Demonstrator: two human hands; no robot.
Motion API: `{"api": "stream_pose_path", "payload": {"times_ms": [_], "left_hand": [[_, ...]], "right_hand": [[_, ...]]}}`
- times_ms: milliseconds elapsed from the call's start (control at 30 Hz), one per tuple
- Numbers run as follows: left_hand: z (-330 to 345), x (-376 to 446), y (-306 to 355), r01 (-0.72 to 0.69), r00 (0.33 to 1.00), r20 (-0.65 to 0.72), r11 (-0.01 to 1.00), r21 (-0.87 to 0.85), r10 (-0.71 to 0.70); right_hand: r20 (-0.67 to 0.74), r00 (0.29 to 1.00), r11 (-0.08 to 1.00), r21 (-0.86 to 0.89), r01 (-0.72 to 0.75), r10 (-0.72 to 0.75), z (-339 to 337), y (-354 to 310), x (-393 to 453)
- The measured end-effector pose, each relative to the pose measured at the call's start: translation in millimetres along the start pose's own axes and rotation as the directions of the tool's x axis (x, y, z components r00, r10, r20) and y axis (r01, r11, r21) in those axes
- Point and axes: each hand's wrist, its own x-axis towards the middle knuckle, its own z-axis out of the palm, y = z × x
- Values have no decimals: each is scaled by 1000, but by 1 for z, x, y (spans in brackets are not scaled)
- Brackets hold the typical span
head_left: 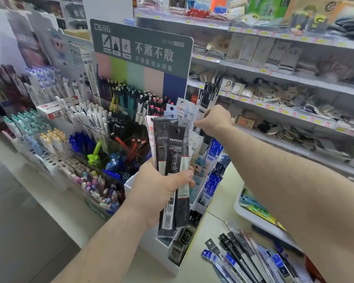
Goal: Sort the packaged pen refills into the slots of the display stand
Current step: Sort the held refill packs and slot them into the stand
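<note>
Mid-sort. Your left hand (161, 186) clenched round bundle of refill packs (173, 160), held in front of display stand (194, 203). Your right hand (215, 120) pinches pack at upper slots, grip looks closed on it. More packs (243, 256) loose on surface (217, 201). Next: seat pack in matching slot, pull next from bundle.

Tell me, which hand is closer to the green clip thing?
Left. The left hand, holding a bunch of refill packs, is just right of the green clip. The right hand is farther, up and right.
</note>
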Motion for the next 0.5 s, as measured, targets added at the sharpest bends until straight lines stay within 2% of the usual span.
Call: {"api": "stream_pose_path", "payload": {"times_ms": [100,267,400,500], "left_hand": [[0,-1,0,2,1000,11,1000,-10,-2],[5,-3,-6,14,1000,22,1000,16,-15],[18,-5,-11,54,997,49,998,-13,-53],[28,-7,-18,80,994,76,996,-31,-77]], "right_hand": [[-31,999,997,-70,-28,26,8,-4,2],[-54,999,999,-36,-12,10,3,-1,0],[-171,985,991,131,3,19,-13,12,-28],[-166,984,888,459,17,67,-26,26,-67]]}}
